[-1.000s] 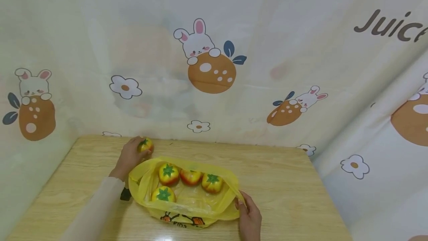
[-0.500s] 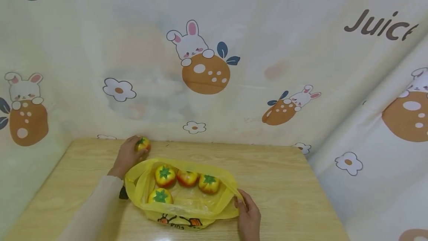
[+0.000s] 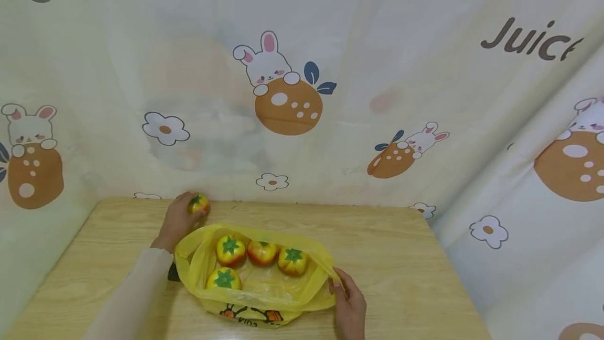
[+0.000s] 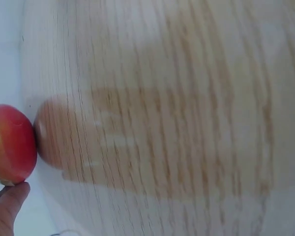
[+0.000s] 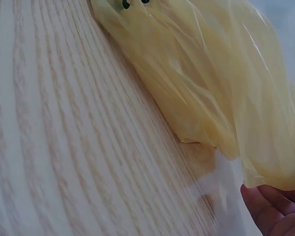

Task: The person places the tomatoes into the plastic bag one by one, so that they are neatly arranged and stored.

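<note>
The red-and-yellow fruit (image 3: 200,204) lies near the far left edge of the table (image 3: 401,256), just at the 2 o'clock side of my left hand (image 3: 178,220) and in contact with it; in the left wrist view it meets its own reflection, so it seems to rest on the wood. My left fingers and thumb curl round it, pinching it between them. Being round, it gives me no clear long axis to line up with. The relation that counts, as I judge it, is fruit to bag: the mouth of the yellow plastic bag (image 3: 269,302) lies between 4 and 5 o'clock from the fruit, its near rim close to my left wrist. The mouth's long axis runs roughly 9 to 3, the right end a little nearer me. Inside sit four matching fruits (image 3: 230,250), three along the far side and one at about 8 o'clock. My left hand is much the nearer to the loose fruit; my right hand (image 3: 350,298), well apart at 4 o'clock from it, pinches the bag's right edge. Compared with a second ago, everything sits slightly further left in my head view, curtain print included, as if my head had turned; fruit, bag and hands keep nearly the same arrangement.
</note>
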Action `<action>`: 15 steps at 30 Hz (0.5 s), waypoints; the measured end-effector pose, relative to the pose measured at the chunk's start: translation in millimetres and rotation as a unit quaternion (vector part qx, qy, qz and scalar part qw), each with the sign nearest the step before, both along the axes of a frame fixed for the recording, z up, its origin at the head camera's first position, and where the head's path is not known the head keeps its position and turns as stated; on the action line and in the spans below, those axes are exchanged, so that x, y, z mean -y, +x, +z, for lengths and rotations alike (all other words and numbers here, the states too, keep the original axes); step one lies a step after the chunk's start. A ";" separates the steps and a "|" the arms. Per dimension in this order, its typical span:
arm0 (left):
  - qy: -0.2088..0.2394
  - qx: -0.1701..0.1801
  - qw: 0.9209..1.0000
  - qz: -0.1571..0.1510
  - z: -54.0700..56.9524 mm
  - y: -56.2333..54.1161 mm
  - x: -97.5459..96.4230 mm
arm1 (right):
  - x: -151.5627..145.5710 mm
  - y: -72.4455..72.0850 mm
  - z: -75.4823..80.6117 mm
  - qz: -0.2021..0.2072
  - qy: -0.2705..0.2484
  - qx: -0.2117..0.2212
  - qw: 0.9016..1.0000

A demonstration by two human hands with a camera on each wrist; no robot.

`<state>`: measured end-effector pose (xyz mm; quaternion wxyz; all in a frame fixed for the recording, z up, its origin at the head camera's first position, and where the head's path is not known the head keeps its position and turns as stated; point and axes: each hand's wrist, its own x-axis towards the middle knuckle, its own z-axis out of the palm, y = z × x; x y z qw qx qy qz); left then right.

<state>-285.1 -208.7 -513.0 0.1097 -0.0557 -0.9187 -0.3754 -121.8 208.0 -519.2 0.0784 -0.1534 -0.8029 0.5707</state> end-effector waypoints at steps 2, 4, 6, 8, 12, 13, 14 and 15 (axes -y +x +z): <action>0.002 0.002 1.000 -0.001 0.1 0.2 0.1 | 0.3 0.3 -0.1 0.001 0.001 0.001 1.000; 0.003 0.003 1.000 -0.002 -0.3 0.3 0.7 | 0.5 0.2 -0.4 0.002 0.001 0.004 1.000; 0.004 0.004 1.000 -0.002 -0.5 0.2 1.1 | 0.6 0.0 -0.5 0.000 -0.002 0.010 1.000; 0.003 0.007 1.000 -0.001 -1.2 -0.1 1.2 | 0.8 -0.3 -0.3 0.000 -0.006 0.012 1.000; -0.002 0.010 1.000 0.002 -1.2 -0.6 0.9 | 1.0 -0.7 1.0 0.001 -0.010 0.010 1.000; -0.003 0.009 1.000 0.001 -0.5 -1.0 0.5 | 1.0 -0.8 1.7 0.001 -0.009 0.010 1.000; -0.002 0.007 1.000 0.001 0.9 -1.5 -0.2 | 0.9 -1.0 2.2 0.001 -0.006 0.009 1.000; -0.002 0.002 1.000 0.001 2.7 -2.1 -1.1 | 0.7 -1.2 2.9 0.000 -0.004 0.009 1.000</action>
